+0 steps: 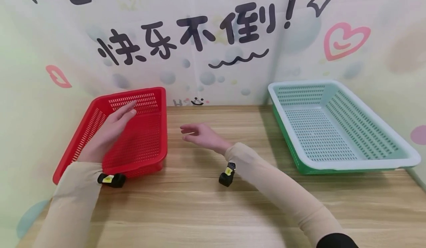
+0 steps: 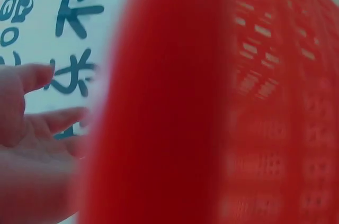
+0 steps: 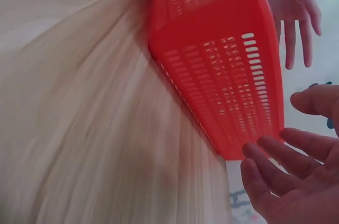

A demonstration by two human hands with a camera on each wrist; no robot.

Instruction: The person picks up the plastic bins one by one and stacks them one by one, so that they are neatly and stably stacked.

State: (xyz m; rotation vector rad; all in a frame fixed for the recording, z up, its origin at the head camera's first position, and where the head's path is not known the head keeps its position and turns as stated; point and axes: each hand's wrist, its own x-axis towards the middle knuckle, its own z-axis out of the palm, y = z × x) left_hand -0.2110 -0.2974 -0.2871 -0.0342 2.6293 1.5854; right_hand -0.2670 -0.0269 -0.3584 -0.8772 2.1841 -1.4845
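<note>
Over the red basket (image 1: 164, 129) on the left, my left hand (image 1: 111, 131) is held with its fingers extended and nothing in them. The left wrist view shows the basket's rim (image 2: 164, 97) blurred and very close, with the left fingers beyond it. My right hand (image 1: 205, 136) hovers above the table, right of the red basket, fingers loosely bent and holding nothing. In the right wrist view, the right fingers (image 3: 280, 168) are spread in front of the basket's slotted side (image 3: 228, 75), and the left hand (image 3: 294, 9) shows past the rim.
A pale green and white basket (image 1: 283, 118) stands on the right of the wooden table (image 1: 186, 211). Behind the table hangs a white printed backdrop (image 1: 199, 66) with large black characters. Both wrists carry small black cameras (image 1: 226, 176).
</note>
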